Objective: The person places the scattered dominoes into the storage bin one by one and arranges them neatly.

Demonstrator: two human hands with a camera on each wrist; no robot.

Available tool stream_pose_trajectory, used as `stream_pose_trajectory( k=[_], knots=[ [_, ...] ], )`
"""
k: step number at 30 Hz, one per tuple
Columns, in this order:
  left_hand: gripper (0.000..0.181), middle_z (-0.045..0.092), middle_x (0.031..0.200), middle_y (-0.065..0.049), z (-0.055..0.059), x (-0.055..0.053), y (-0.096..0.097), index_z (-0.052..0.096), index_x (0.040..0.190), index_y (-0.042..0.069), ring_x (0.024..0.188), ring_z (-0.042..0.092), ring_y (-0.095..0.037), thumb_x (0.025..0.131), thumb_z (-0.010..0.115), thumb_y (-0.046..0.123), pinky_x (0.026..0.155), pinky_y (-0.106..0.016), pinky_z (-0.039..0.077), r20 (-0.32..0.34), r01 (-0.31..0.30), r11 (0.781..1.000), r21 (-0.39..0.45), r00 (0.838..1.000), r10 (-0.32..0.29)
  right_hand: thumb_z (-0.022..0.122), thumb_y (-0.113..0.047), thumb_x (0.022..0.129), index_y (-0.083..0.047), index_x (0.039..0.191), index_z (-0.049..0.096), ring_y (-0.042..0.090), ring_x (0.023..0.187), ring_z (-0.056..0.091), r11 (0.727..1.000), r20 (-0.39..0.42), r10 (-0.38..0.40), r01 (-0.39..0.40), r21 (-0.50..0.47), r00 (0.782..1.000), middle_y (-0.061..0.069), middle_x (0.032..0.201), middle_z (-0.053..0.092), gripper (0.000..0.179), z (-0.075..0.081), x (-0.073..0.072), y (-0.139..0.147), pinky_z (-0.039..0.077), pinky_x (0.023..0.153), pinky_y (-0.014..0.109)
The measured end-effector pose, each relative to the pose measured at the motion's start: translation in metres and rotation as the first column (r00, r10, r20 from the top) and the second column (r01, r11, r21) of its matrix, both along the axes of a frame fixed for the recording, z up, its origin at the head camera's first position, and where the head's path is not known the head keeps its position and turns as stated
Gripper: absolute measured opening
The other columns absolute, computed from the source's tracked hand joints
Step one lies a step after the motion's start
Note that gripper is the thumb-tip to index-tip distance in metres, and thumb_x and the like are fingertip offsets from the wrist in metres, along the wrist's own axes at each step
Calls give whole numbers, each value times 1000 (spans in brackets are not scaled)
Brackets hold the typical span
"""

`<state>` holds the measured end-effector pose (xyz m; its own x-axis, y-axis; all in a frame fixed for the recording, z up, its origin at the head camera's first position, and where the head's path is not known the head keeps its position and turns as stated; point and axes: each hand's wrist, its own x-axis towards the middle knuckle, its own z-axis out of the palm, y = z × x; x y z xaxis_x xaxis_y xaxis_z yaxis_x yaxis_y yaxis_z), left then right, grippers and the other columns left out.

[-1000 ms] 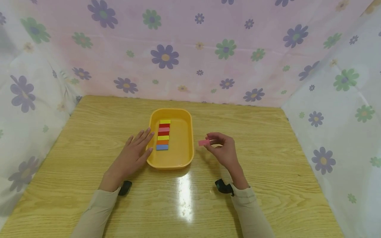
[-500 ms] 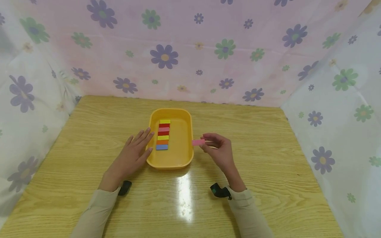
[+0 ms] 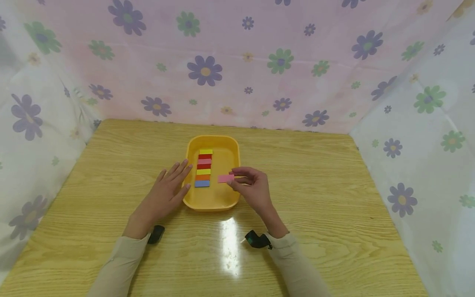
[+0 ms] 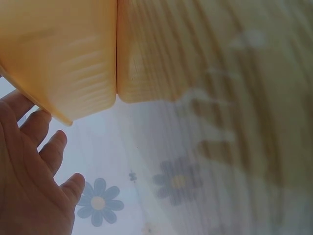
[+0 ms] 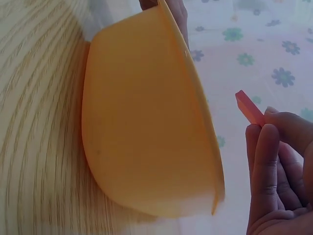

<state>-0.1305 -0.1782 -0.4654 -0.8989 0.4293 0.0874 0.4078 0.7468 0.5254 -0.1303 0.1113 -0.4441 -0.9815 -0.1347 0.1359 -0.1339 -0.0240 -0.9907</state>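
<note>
Between thumb and fingers my right hand (image 3: 251, 187) pinches a flat pink block (image 3: 225, 178), held over the right half of the yellow tray (image 3: 212, 202). In the right wrist view the pink block (image 5: 250, 108) stands out past the fingertips, above the level of the rim. My left hand (image 3: 163, 192) rests with straight, spread fingers on the tray's left rim; its fingers (image 4: 53, 149) show by the rim in the left wrist view. Inside the tray a column of flat blocks lies along the left side: yellow, red, pink (image 3: 204, 161), red, yellow, orange, and blue (image 3: 202, 184) nearest me.
The tray stands on a wood-grain table (image 3: 315, 206). Flowered cloth (image 3: 237, 62) hangs behind and at both sides of the table. Black wrist devices (image 3: 256, 239) are strapped at both sleeves.
My right hand has moved left with the pink block, from beside the tray across its right rim to over its inside. The left hand and the tray have stayed in place.
</note>
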Motion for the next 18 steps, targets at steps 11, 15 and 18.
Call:
stream_pose_trajectory(
  k=[11, 15, 18],
  knots=[
    [62, 16, 171, -8, 1, 1, 0, 24, 163, 14, 156, 13, -39, 109, 46, 35, 122, -66, 7, 17, -8, 1000, -15, 1000, 8, 80, 2, 84, 4, 109, 74, 35, 90, 75, 998, 20, -2, 0, 69, 1000, 21, 108, 74, 27, 2, -7, -33, 63, 74, 34],
    [63, 16, 171, -8, 1, 1, 0, 24, 163, 14, 156, 14, -39, 108, 46, 35, 122, -67, 8, 13, -10, 1000, -17, 1000, 10, 80, 2, 83, 5, 108, 74, 33, 90, 76, 987, 12, -21, 19, 159, 1000, 19, 106, 74, 25, 2, -11, -44, 63, 76, 33],
    [62, 16, 171, -8, 1, 1, 0, 25, 163, 14, 156, 14, -39, 108, 47, 34, 121, -67, 8, 11, -9, 1000, -12, 1000, 9, 80, 0, 84, 5, 107, 74, 29, 89, 76, 974, 14, -24, 20, 226, 1000, 17, 104, 75, 24, 1, -15, -52, 62, 77, 31]
  ],
)
